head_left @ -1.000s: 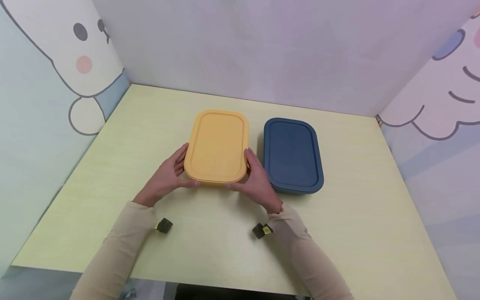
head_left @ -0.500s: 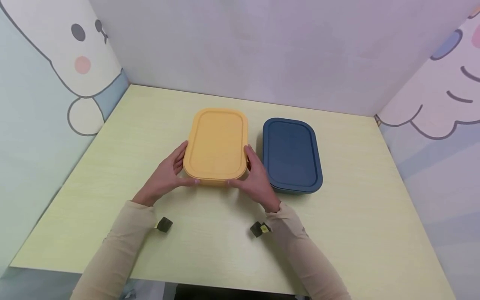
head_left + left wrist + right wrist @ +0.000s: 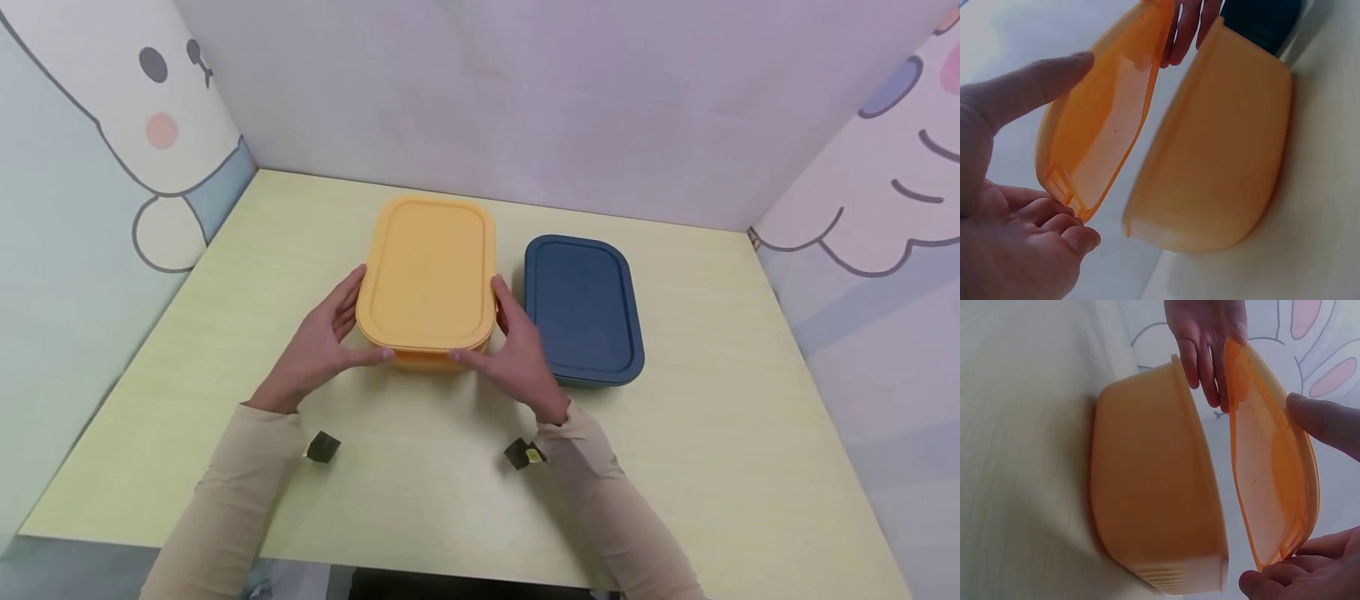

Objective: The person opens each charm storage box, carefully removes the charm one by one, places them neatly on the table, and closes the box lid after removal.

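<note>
A yellow rectangular lid (image 3: 427,271) is held between both hands, raised above its matching yellow food container (image 3: 429,362). My left hand (image 3: 318,346) grips the near left corner, thumb on the front edge and fingers along the side. At the near right corner my right hand (image 3: 521,358) grips it the same way. Both wrist views show a gap between the lid (image 3: 1113,119) and the container (image 3: 1154,475), which stands on the table. The lid's underside faces the container's opening. The container's inside is hidden.
A dark blue food container (image 3: 585,308) with its lid on stands just right of my right hand. The pale table (image 3: 735,400) meets a back wall (image 3: 487,100) and side walls with cartoon drawings. Small black blocks (image 3: 323,447) show by both cuffs.
The yellow lid has come up off its container, rising in both hands and shifting slightly away from me. The container and the blue one have stayed in place.
</note>
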`<state>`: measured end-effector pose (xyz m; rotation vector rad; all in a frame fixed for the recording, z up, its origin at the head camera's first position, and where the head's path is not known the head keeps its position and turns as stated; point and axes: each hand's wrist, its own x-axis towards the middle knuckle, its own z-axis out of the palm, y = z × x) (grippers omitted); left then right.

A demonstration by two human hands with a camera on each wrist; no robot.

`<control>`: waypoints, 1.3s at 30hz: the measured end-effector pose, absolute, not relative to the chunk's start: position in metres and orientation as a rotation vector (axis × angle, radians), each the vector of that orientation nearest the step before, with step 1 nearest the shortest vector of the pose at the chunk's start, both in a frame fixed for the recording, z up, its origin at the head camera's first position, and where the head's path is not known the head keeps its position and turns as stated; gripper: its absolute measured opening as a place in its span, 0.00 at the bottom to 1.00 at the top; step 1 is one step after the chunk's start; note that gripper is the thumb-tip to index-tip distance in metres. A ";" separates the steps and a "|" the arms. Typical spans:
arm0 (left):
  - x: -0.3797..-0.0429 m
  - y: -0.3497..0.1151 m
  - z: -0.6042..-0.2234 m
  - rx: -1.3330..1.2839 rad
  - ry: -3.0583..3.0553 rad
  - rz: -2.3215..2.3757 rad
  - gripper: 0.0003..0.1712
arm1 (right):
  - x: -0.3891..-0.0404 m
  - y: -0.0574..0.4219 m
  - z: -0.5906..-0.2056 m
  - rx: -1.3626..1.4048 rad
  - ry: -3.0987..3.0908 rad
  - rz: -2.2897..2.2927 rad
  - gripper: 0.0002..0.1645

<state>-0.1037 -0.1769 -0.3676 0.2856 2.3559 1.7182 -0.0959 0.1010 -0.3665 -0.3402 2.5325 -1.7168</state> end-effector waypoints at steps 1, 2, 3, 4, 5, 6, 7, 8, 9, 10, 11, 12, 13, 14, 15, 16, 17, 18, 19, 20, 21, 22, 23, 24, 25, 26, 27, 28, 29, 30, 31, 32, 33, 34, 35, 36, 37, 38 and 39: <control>-0.103 -0.177 -0.365 0.296 2.365 1.720 0.67 | -0.095 0.101 -0.364 -0.344 2.532 -1.719 0.70; -0.102 -0.177 -0.362 0.299 2.373 1.722 0.67 | -0.095 0.102 -0.362 -0.347 2.532 -1.722 0.70; -0.101 -0.178 -0.360 0.305 2.382 1.722 0.66 | -0.095 0.102 -0.360 -0.356 2.531 -1.725 0.70; -0.100 -0.178 -0.358 0.311 2.393 1.717 0.66 | -0.094 0.103 -0.359 -0.364 2.536 -1.721 0.69; -0.098 -0.178 -0.356 0.318 2.408 1.710 0.66 | -0.094 0.103 -0.357 -0.374 2.542 -1.717 0.69; -0.097 -0.179 -0.354 0.325 2.424 1.701 0.65 | -0.093 0.104 -0.355 -0.384 2.549 -1.715 0.69; -0.096 -0.179 -0.352 0.328 2.438 1.700 0.65 | -0.092 0.104 -0.354 -0.405 2.553 -1.719 0.68; -0.095 -0.179 -0.350 0.331 2.456 1.696 0.65 | -0.092 0.105 -0.353 -0.429 2.553 -1.731 0.68; -0.094 -0.179 -0.349 0.345 2.475 1.695 0.65 | -0.091 0.105 -0.352 -0.454 2.550 -1.746 0.68; -0.094 -0.179 -0.347 0.359 2.497 1.691 0.65 | -0.090 0.106 -0.351 -0.483 2.545 -1.768 0.67; -0.093 -0.179 -0.346 0.375 2.519 1.687 0.64 | -0.090 0.106 -0.349 -0.509 2.538 -1.792 0.67; -0.092 -0.179 -0.344 0.383 2.543 1.680 0.64 | -0.089 0.106 -0.348 -0.534 2.527 -1.820 0.67; -0.091 -0.180 -0.343 0.391 2.565 1.678 0.64 | -0.089 0.106 -0.346 -0.561 2.527 -1.840 0.66; -0.090 -0.180 -0.341 0.400 2.589 1.674 0.65 | -0.088 0.106 -0.344 -0.576 2.533 -1.853 0.67; -0.089 -0.180 -0.339 0.403 2.612 1.672 0.65 | -0.088 0.106 -0.343 -0.590 2.540 -1.869 0.67; -0.088 -0.181 -0.337 0.401 2.640 1.667 0.65 | -0.088 0.106 -0.342 -0.600 2.552 -1.883 0.68; -0.087 -0.181 -0.336 0.397 2.667 1.662 0.65 | -0.088 0.106 -0.341 -0.601 2.565 -1.889 0.69; -0.087 -0.181 -0.334 0.396 2.694 1.665 0.65 | -0.088 0.106 -0.340 -0.607 2.582 -1.895 0.69; -0.086 -0.182 -0.333 0.409 2.719 1.682 0.65 | -0.088 0.106 -0.339 -0.613 2.603 -1.898 0.69; -0.086 -0.182 -0.332 0.427 2.743 1.709 0.65 | -0.088 0.106 -0.338 -0.621 2.611 -1.914 0.68; -0.086 -0.181 -0.331 0.448 2.759 1.749 0.65 | -0.087 0.106 -0.337 -0.637 2.612 -1.940 0.68; -0.087 -0.181 -0.331 0.474 2.761 1.805 0.64 | -0.087 0.106 -0.337 -0.657 2.607 -1.970 0.67; -0.087 -0.181 -0.331 0.498 2.746 1.873 0.64 | -0.087 0.106 -0.336 -0.676 2.597 -2.003 0.65; -0.088 -0.180 -0.331 0.526 2.709 1.963 0.63 | -0.087 0.106 -0.336 -0.701 2.581 -2.041 0.64; -0.089 -0.180 -0.331 0.545 2.650 2.064 0.62 | -0.087 0.106 -0.336 -0.724 2.548 -2.092 0.63; -0.091 -0.179 -0.331 0.556 2.563 2.175 0.61 | -0.087 0.106 -0.336 -0.745 2.504 -2.144 0.62; -0.093 -0.178 -0.332 0.558 2.470 2.275 0.61 | -0.088 0.105 -0.336 -0.759 2.450 -2.194 0.59; -0.095 -0.177 -0.334 0.531 2.367 2.381 0.60 | -0.089 0.104 -0.336 -0.762 2.422 -2.220 0.56; -0.098 -0.176 -0.335 0.491 2.264 2.472 0.60 | -0.090 0.102 -0.337 -0.755 2.419 -2.233 0.53; -0.102 -0.174 -0.338 0.457 2.141 2.552 0.60 | -0.093 0.100 -0.339 -0.732 2.419 -2.254 0.50; -0.105 -0.171 -0.341 0.413 2.044 2.595 0.60 | -0.095 0.097 -0.340 -0.700 2.416 -2.270 0.47; -0.108 -0.168 -0.345 0.365 1.980 2.610 0.60 | -0.097 0.095 -0.342 -0.649 2.433 -2.269 0.46; -0.110 -0.166 -0.348 0.313 1.942 2.609 0.59 | -0.099 0.092 -0.344 -0.599 2.459 -2.262 0.46; -0.112 -0.164 -0.351 0.265 1.920 2.601 0.57 | -0.100 0.090 -0.345 -0.548 2.483 -2.257 0.45; -0.112 -0.163 -0.354 0.240 1.927 2.568 0.54 | -0.101 0.088 -0.347 -0.508 2.483 -2.266 0.44; -0.112 -0.163 -0.356 0.233 1.946 2.535 0.51 | -0.102 0.087 -0.347 -0.487 2.460 -2.284 0.44; -0.110 -0.164 -0.357 0.234 1.991 2.503 0.48 | -0.101 0.086 -0.347 -0.484 2.434 -2.295 0.45; -0.109 -0.166 -0.358 0.248 2.026 2.487 0.45 | -0.101 0.085 -0.347 -0.485 2.417 -2.303 0.45; -0.109 -0.169 -0.358 0.269 2.047 2.480 0.43 | -0.101 0.084 -0.347 -0.499 2.394 -2.317 0.45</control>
